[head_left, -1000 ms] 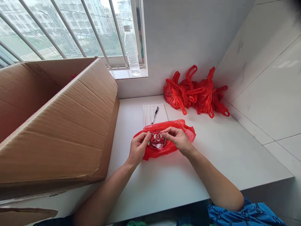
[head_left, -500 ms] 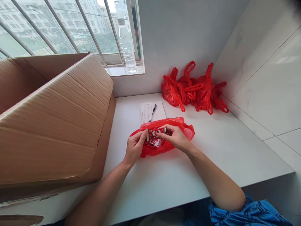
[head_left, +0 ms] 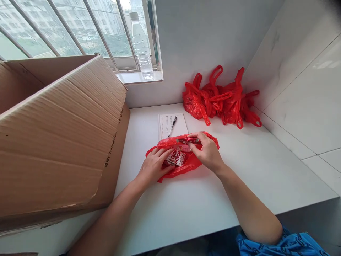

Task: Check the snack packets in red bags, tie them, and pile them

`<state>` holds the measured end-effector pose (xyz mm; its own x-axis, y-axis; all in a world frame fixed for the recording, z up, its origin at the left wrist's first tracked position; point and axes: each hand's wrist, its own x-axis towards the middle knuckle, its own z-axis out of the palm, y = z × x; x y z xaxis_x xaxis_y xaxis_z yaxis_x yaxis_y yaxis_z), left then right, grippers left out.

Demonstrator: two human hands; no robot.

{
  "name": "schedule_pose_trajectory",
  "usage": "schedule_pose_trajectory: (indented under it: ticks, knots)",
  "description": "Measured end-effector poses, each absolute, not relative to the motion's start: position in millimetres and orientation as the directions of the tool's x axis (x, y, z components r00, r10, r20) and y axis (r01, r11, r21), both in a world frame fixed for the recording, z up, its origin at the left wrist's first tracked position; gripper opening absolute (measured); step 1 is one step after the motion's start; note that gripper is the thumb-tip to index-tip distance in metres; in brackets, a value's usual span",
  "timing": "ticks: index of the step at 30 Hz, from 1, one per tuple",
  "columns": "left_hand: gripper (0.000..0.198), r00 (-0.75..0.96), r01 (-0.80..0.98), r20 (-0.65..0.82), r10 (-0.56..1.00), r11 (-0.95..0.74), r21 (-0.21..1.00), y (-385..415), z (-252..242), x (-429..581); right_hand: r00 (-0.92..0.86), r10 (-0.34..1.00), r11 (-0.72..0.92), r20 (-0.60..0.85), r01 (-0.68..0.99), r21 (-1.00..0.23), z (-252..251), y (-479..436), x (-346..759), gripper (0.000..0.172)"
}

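Observation:
An opened red plastic bag (head_left: pixel 190 164) lies on the white table (head_left: pixel 170 213). Inside it a white box with red print (head_left: pixel 176 157) shows between my hands. My left hand (head_left: pixel 156 165) rests at the bag's left side with its fingers spread, the fingertips over the box's left edge. Between the thumb and fingers of my right hand (head_left: pixel 206 151) is a small red packet (head_left: pixel 188 140), tilted nearly edge-on above the back of the bag.
A large open cardboard box (head_left: pixel 61 142) fills the left side. Behind the bag lie a paper sheet (head_left: pixel 163 124) and a pen (head_left: pixel 172 127). Several tied red bags (head_left: pixel 221 99) stand against the wall. A clear bottle (head_left: pixel 142 49) is on the windowsill.
My left hand has let go of the red packet and spread over the bag's left side. My right hand has moved the packet right and back, uncovering the white box. The view has shifted slightly.

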<state>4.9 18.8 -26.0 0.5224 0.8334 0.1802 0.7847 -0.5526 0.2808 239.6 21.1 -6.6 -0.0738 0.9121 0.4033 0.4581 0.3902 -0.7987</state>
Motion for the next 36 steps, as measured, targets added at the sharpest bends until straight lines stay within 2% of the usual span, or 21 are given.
schedule_pose_trajectory:
  ticks: [5,7,11,14,17,21,24,26,29,32,34,36]
  knots:
    - [0.028,0.543,0.731,0.331,0.772,-0.628,0.266,21,-29,7,-0.116,0.911,0.394,0.396,0.532,-0.750,-10,24,242,0.017]
    - [0.025,0.493,0.712,0.431,0.755,-0.635,0.299,20,-26,7,-0.099,0.921,0.369,0.378,0.535,-0.760,-11,26,244,0.018]
    - [0.027,0.188,0.665,0.577,0.795,-0.536,0.520,14,-19,5,-0.075,0.941,0.316,0.329,0.538,-0.781,-8,25,244,0.021]
    - [0.028,-0.032,0.601,0.546,0.837,-0.420,0.680,12,-18,4,-0.101,0.948,0.308,0.302,0.536,-0.786,-6,21,241,0.021]
    - [0.030,-0.121,0.525,0.493,0.862,-0.365,0.768,12,-20,3,-0.158,0.944,0.328,0.288,0.509,-0.796,-5,18,238,0.022]
    - [0.029,-0.074,0.475,0.434,0.898,-0.351,0.807,12,-19,5,-0.144,0.953,0.303,0.268,0.392,-0.868,-4,16,234,0.030]
    - [0.027,0.047,0.475,0.382,0.923,-0.357,0.804,9,-16,10,-0.216,0.963,0.192,0.160,0.134,-0.972,-1,14,229,0.039]
    - [0.026,0.095,0.454,0.337,0.937,-0.342,0.823,7,-14,12,-0.319,0.943,0.101,0.094,0.007,-0.995,0,12,225,0.039]
    - [0.029,0.077,0.364,0.269,0.960,-0.278,0.889,5,-13,14,-0.392,0.920,0.011,0.031,-0.055,-0.998,-2,12,221,0.033]
    - [0.034,0.062,0.214,0.201,0.978,-0.209,0.954,6,-13,13,-0.344,0.939,-0.020,0.016,-0.100,-0.995,-7,14,219,0.031]
    - [0.032,0.116,0.139,0.156,0.981,-0.171,0.975,6,-13,14,-0.309,0.951,-0.024,0.020,-0.138,-0.990,-10,16,219,0.031]
    - [0.032,0.175,0.137,0.137,0.975,-0.161,0.977,6,-13,15,-0.301,0.953,-0.016,0.033,-0.160,-0.987,-11,17,219,0.031]
